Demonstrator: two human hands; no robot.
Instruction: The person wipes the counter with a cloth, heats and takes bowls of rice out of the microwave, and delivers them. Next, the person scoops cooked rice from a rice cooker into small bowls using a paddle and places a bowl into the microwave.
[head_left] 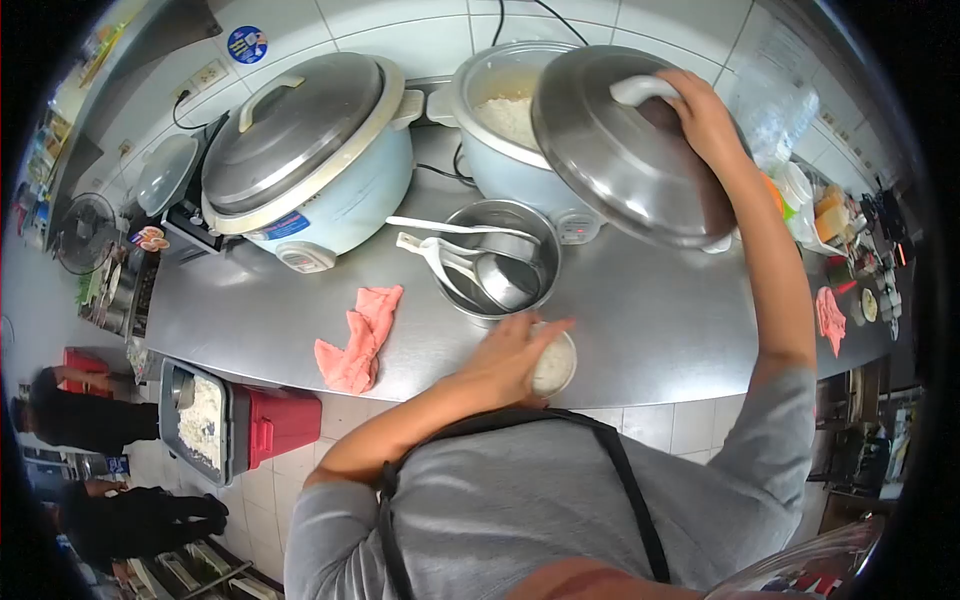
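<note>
My right hand grips the white handle of a large metal lid, which is tilted beside the right rice cooker. White rice shows inside that cooker, partly covered by the lid. Close to my body, my left hand is closed round a small bowl of rice at the counter's front edge. Between the hands and the cookers stands a metal pot with several white-handled ladles or scoops resting in it.
A second rice cooker stands lidded at the left. A pink cloth lies on the steel counter. Below it on the left is a grey bin of rice beside a red container. Two people in dark clothes are at far left.
</note>
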